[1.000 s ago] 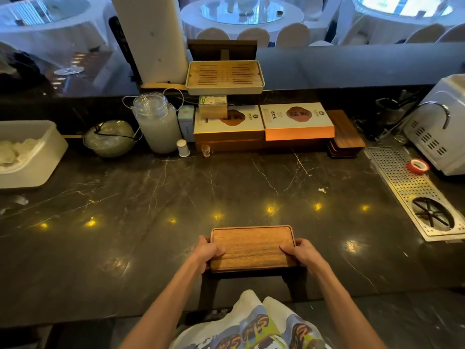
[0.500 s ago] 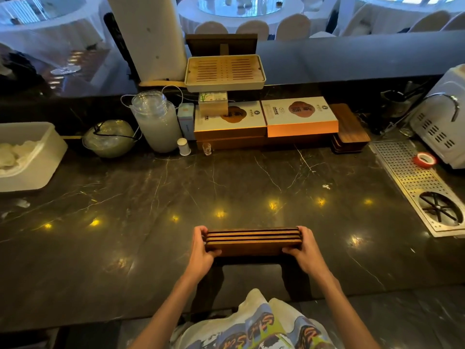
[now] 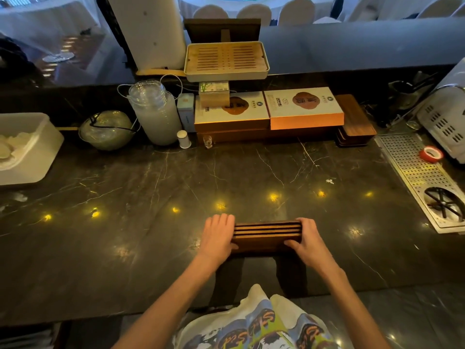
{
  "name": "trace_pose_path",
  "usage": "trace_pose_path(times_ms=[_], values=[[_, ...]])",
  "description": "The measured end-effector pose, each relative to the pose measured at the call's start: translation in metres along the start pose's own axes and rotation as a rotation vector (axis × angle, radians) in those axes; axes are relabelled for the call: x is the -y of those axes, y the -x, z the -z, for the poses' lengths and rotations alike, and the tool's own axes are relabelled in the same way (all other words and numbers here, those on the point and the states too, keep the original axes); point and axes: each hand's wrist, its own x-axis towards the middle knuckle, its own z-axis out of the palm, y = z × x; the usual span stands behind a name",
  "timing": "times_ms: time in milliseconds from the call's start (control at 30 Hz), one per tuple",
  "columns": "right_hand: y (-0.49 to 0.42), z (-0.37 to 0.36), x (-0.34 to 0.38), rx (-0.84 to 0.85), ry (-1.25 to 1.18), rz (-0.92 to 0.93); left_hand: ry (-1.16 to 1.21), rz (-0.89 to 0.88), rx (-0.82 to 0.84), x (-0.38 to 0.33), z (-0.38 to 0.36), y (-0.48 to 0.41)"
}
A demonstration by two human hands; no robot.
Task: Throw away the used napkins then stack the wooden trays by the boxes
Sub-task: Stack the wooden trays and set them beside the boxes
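Trays (image 3: 267,235): stack, apparently four, on edge; left hand (image 3: 217,238) and right hand (image 3: 305,244) clamp its ends. Square edges, carry level to boxes (image 3: 269,109).

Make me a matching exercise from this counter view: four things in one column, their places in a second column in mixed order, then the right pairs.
Things:
1. red tape roll
2. stack of wooden trays
3. slatted tea tray
4. white bin

Places:
A. raised above the boxes at the back
B. far left of the counter
C. on the perforated metal drain plate, at right
D. held on edge between both hands, near the front

Pairs: 1-C, 2-D, 3-A, 4-B
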Motion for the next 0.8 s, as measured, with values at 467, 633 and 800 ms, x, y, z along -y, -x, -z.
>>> trace_pose_path(times_ms=[467, 633, 800], values=[[0.01, -0.076, 0.083, -0.029, 0.74, 0.322, -0.096, -0.107, -0.036, 0.0, -0.015, 0.004], [0.003, -0.075, 0.077, -0.085, 0.646, 0.499, -0.097, -0.134, -0.059, 0.001, -0.015, 0.004], [-0.012, -0.023, 0.023, -0.025, 0.584, 0.452, -0.099, -0.119, -0.047, 0.001, -0.017, 0.004]])
